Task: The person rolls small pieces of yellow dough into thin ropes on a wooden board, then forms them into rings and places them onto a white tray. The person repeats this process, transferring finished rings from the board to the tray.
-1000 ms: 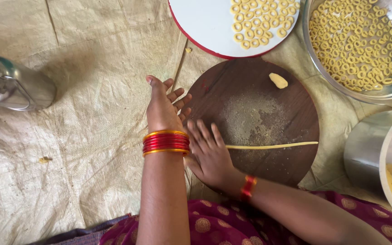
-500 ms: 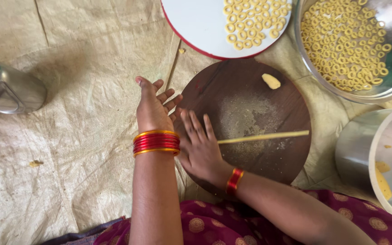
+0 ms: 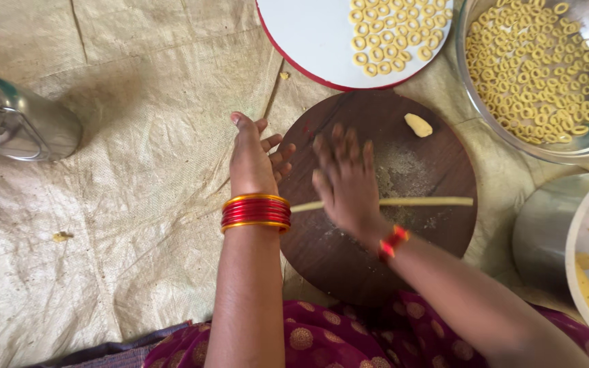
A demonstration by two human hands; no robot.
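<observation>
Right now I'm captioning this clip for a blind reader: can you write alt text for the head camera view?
The right hand presses flat on a thin yellow dough rope across a round dark wooden board, while the left hand rests at the board's left edge. Small dough rings fill a white red-rimmed plate and a clear glass bowl above.

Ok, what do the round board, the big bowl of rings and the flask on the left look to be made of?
Round board: dark brown wood by the look, matte, faint grain, dusted with flour. Big bowl of rings: clear glass or plastic; the cloth shows through its wall, and I cannot tell which. Flask: brushed steel, going by its grey mirror-like sheen. The right hand lies flat on a pale dough strand.
</observation>
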